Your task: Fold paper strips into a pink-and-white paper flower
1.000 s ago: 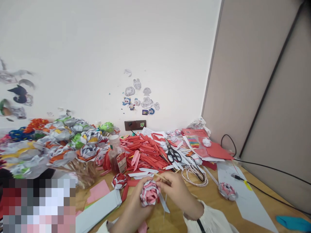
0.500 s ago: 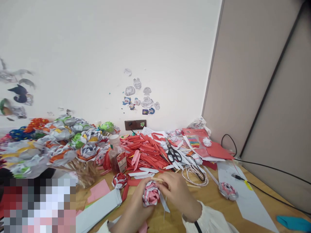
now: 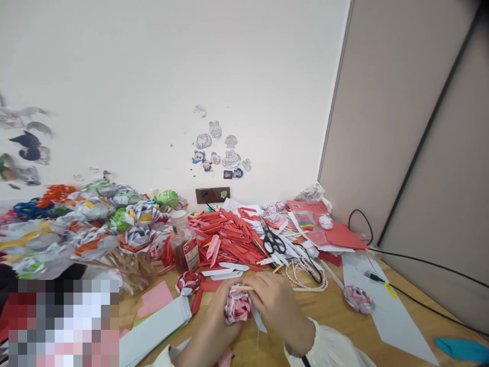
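Note:
My left hand (image 3: 216, 315) is closed around a pink and white paper flower (image 3: 238, 307), low in the middle of the head view. My right hand (image 3: 275, 300) pinches a thin wooden stick (image 3: 240, 288) that lies across the upper edge of the flower. Under the right hand a white paper strip (image 3: 259, 321) hangs down beside the flower. A red and white paper flower (image 3: 187, 283) rests on the table just left of my hands. Right of them lies another pink and white flower (image 3: 358, 299).
Red folded paper strips (image 3: 233, 234) are heaped behind my hands, with black-handled scissors (image 3: 273, 242) on top. A glue bottle (image 3: 181, 244) stands left of the heap. A bead string (image 3: 323, 285), white sheets (image 3: 155, 331) and a black cable (image 3: 416, 306) lie around.
The wooden stick has come to lie more level across the top of the flower. My right hand's fingers have shifted slightly left over it; the left hand keeps its hold.

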`<state>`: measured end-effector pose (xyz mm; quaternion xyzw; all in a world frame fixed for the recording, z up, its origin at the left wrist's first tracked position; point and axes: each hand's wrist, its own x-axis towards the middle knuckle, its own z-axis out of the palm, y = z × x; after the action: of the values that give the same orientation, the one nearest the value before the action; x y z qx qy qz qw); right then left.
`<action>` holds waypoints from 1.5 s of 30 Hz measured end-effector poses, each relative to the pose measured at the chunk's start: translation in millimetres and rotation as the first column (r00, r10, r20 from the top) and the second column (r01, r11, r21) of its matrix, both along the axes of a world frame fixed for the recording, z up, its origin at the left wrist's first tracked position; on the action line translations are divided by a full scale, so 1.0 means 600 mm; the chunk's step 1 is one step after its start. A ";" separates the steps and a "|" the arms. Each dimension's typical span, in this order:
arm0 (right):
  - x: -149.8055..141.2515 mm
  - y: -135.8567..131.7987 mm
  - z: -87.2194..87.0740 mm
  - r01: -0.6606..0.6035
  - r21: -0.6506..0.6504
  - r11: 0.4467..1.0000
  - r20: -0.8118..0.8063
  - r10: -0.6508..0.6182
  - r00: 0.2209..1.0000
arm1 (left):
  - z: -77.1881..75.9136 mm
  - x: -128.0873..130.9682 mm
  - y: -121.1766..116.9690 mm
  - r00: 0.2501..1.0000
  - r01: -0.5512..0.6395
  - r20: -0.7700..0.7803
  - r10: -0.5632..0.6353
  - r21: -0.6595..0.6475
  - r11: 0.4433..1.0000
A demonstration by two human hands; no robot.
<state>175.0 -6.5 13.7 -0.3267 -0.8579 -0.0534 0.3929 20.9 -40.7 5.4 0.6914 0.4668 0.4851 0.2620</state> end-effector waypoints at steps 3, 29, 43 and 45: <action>0.001 0.000 0.003 0.042 0.003 0.999 -0.034 -0.042 0.999 | 0.001 0.002 0.000 1.000 -0.008 0.002 0.008 0.020 1.000; 0.001 0.004 0.008 -0.051 -0.327 0.944 -0.163 -0.003 0.987 | -0.012 -0.004 0.006 1.000 -0.017 0.023 0.018 -0.054 0.998; -0.013 0.010 -0.005 -0.059 -0.485 0.872 -0.273 -0.087 0.958 | -0.022 -0.013 0.029 0.925 -0.049 0.368 0.089 -0.117 0.992; -0.016 0.008 -0.009 -0.088 -0.478 0.874 -0.296 -0.066 0.953 | -0.019 -0.012 0.028 0.922 -0.023 0.381 0.070 -0.126 0.992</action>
<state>165.3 -1.6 8.4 -0.4142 -0.7749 0.2169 0.4253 13.9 -23.9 -6.1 0.5548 0.4508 0.5885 0.3776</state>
